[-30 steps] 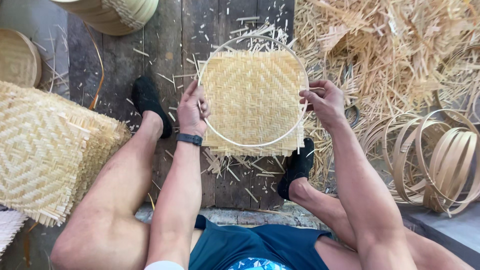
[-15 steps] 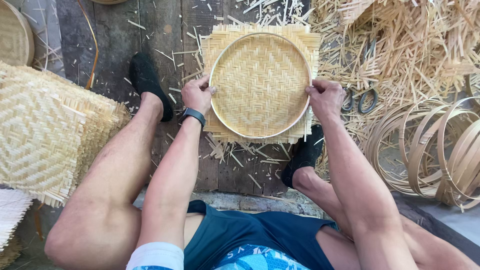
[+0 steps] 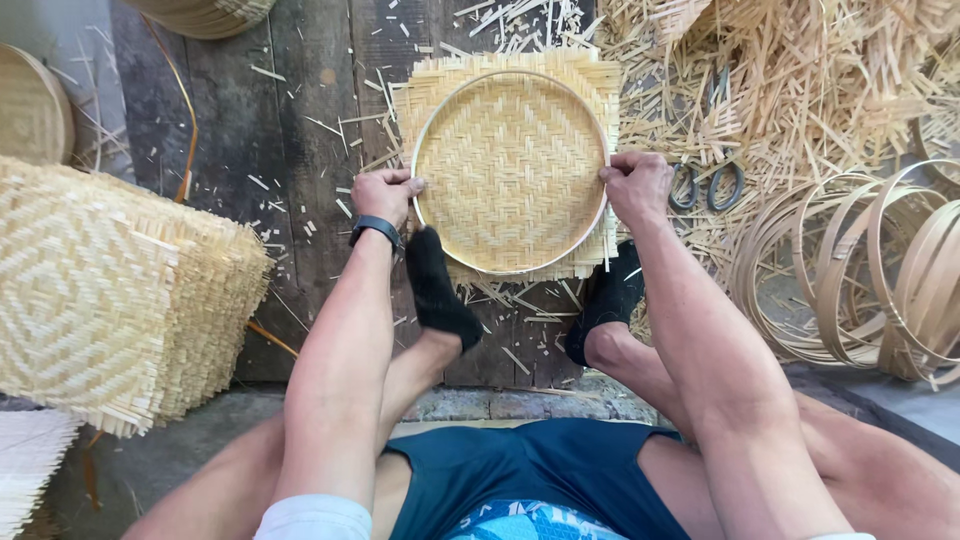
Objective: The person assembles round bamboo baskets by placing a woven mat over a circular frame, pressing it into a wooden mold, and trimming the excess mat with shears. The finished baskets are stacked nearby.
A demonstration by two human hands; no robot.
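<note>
From the head camera, the woven bamboo mat lay flat on the plank floor, dead centre between the two hands, with a round bamboo hoop pressed down onto it so the mat's square corners stuck out beyond the ring. The left hand sat at the hoop's left edge, fingers curled shut on the rim, thumb pointing inward; the right hand mirrored it at the right edge, closed into a fist on the rim as well. So the work lay straight across from each palm, inward of both, and neither hand was the nearer one (a dead heat, really). Being round, the hoop had no long axis; the line from hand to hand ran across its widest part. Just below the left hand a black-socked foot pressed on the near edge of the mat, another below the right hand. Beyond the right hand, scissors lay in the bamboo offcuts, spare hoops farther out; a stack of mats sat well outside the left.
</note>
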